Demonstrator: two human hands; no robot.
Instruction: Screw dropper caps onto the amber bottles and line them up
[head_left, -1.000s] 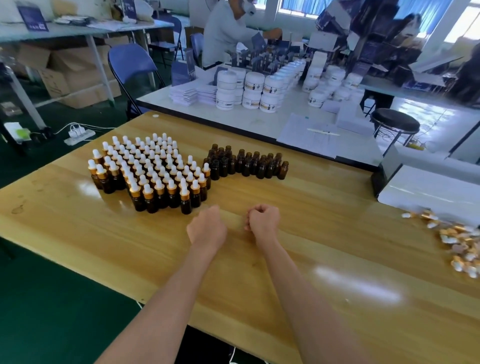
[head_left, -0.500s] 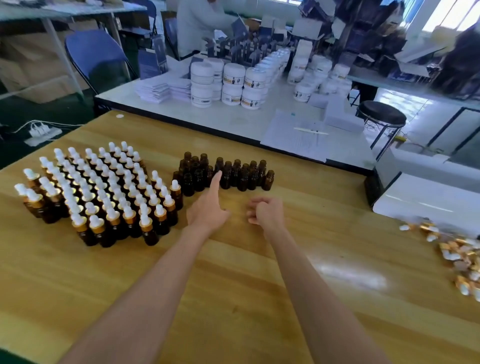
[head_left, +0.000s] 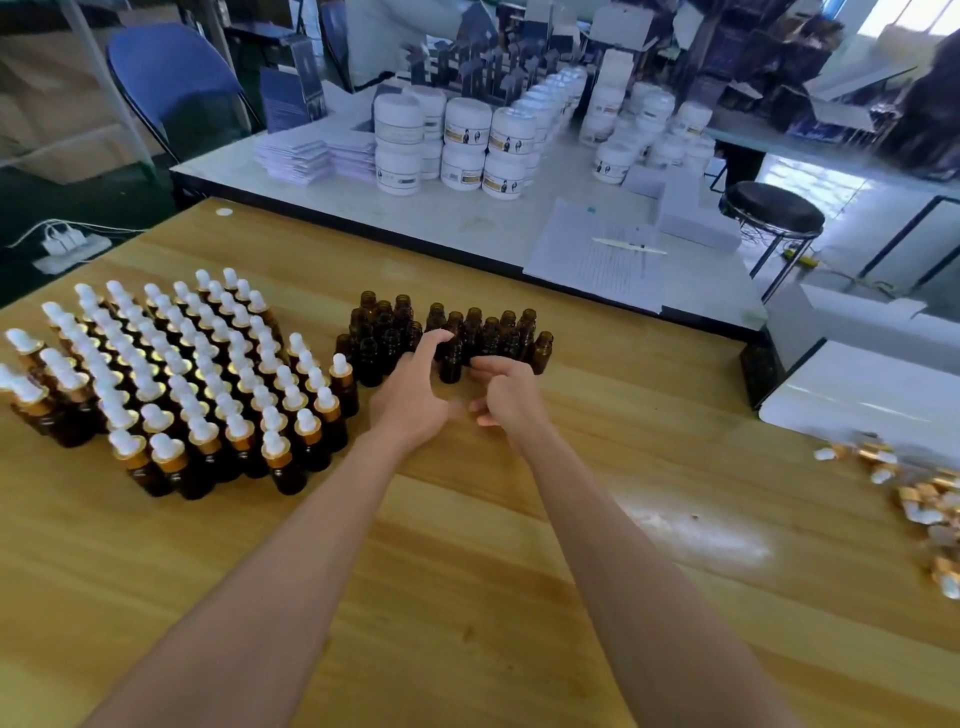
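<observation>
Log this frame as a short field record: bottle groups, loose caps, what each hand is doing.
capped bottles: large upright block, table's left
uncapped bottles: small upright cluster right of the capped block
loose caps: scattered pile, table's right edge
left hand: fingers reaching onto an uncapped bottle at cluster's near edge
right hand: curled, fingertips beside the same bottle
grip: not clearly closed

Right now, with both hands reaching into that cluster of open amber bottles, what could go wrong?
The uncapped amber glass bottles stand tightly packed, so the left hand or right hand pulling one out could topple its neighbours. A falling bottle might also knock into the capped white-dropper bottles close beside them. The loose gold-and-white dropper caps lie far to the right, a long reach.
</observation>
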